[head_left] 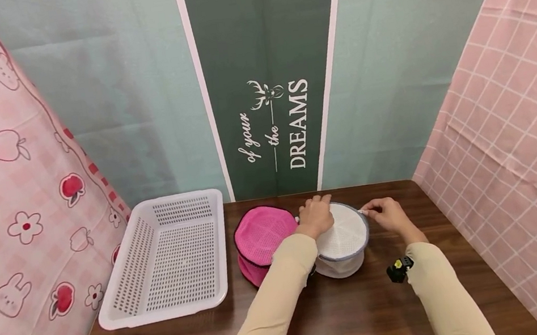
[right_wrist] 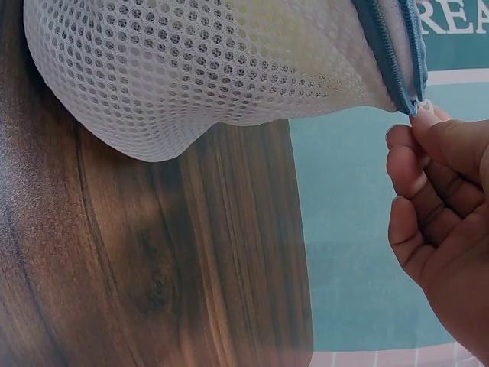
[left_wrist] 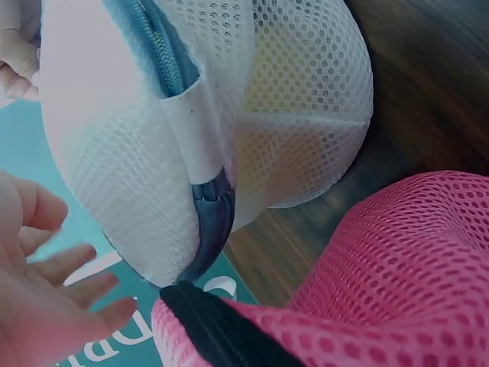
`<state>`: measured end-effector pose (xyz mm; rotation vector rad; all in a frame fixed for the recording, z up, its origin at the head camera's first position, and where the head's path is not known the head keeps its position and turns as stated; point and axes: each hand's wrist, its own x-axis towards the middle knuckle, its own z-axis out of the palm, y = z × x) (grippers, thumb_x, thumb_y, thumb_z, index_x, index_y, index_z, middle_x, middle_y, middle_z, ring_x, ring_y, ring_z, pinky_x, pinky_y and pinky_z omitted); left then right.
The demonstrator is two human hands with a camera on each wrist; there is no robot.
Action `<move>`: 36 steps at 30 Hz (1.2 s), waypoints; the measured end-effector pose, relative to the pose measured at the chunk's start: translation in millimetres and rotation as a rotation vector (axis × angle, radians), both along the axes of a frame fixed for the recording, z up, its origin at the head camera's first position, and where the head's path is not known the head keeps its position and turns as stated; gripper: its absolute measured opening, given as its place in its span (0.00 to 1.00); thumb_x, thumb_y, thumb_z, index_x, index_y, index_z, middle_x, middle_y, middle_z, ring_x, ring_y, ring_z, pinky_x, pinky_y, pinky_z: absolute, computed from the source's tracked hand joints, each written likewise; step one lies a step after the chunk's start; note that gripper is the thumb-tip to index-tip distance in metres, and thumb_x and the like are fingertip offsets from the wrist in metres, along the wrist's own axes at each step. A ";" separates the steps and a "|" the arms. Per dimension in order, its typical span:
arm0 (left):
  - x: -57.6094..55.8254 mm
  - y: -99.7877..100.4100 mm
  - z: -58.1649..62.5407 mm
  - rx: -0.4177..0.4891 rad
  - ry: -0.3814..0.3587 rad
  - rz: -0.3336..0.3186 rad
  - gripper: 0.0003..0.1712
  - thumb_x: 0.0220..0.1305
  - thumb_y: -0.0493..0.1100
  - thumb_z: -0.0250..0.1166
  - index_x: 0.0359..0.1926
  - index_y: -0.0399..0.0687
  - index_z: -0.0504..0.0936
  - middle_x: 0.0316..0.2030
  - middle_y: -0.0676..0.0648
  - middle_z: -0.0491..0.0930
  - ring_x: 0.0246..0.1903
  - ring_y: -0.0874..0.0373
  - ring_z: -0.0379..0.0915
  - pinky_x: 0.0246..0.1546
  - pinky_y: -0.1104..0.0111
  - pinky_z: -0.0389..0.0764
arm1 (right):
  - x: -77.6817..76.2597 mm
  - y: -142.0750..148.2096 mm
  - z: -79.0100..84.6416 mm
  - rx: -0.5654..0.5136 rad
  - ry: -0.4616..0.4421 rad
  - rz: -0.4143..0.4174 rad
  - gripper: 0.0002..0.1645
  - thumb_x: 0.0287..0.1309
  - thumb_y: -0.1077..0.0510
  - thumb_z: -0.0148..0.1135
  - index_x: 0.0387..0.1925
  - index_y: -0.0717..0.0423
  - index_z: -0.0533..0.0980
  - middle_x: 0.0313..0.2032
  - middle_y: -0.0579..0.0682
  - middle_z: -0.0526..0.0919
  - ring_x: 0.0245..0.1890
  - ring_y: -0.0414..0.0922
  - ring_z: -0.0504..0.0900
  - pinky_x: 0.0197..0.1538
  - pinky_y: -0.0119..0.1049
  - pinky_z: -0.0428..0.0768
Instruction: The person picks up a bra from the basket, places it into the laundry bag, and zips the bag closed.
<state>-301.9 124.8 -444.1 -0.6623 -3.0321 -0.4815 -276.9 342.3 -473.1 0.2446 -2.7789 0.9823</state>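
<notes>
A round white mesh laundry bag (head_left: pixel 341 231) with a blue-grey zipper rim stands on the table. My right hand (head_left: pixel 390 215) is at its right edge, and in the right wrist view thumb and index finger pinch the white zipper pull (right_wrist: pixel 425 108) at the end of the blue zipper (right_wrist: pixel 386 53). Something pale yellow (left_wrist: pixel 267 84) shows through the mesh. My left hand (head_left: pixel 315 217) is over the bag's left side, its fingers loosely spread in the left wrist view. Left of it sits a pink mesh laundry bag (head_left: pixel 265 235) with black trim, partly behind my left sleeve.
A white plastic basket (head_left: pixel 222 242) with slotted walls stands at the left of the brown wooden table (head_left: pixel 366 314). Fabric curtains (head_left: pixel 145 93) rise behind the table and along both sides. A small black device (head_left: pixel 399 270) is strapped at my right wrist.
</notes>
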 end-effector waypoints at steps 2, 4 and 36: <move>-0.2 1.0 0.1 -0.013 -0.015 -0.022 0.26 0.65 0.42 0.50 0.65 0.56 0.67 0.60 0.48 0.68 0.59 0.50 0.61 0.51 0.56 0.65 | -0.4 -1.1 1.2 -0.003 -0.007 0.004 0.05 0.57 0.64 0.61 0.32 0.62 0.82 0.30 0.53 0.82 0.26 0.45 0.71 0.29 0.38 0.71; -0.5 1.9 -0.7 -0.027 -0.024 -0.047 0.27 0.65 0.41 0.49 0.66 0.57 0.66 0.62 0.50 0.65 0.62 0.49 0.57 0.54 0.55 0.63 | -0.4 -2.6 2.3 -0.010 -0.013 0.005 0.05 0.57 0.65 0.61 0.33 0.62 0.82 0.29 0.54 0.82 0.26 0.45 0.72 0.29 0.38 0.71; -3.0 4.6 -3.2 0.011 -0.009 -0.007 0.17 0.62 0.40 0.58 0.52 0.54 0.80 0.45 0.47 0.74 0.46 0.53 0.67 0.38 0.62 0.70 | 2.8 -15.2 3.5 -0.043 -0.018 0.027 0.04 0.56 0.66 0.62 0.32 0.62 0.82 0.29 0.52 0.81 0.26 0.46 0.72 0.28 0.38 0.72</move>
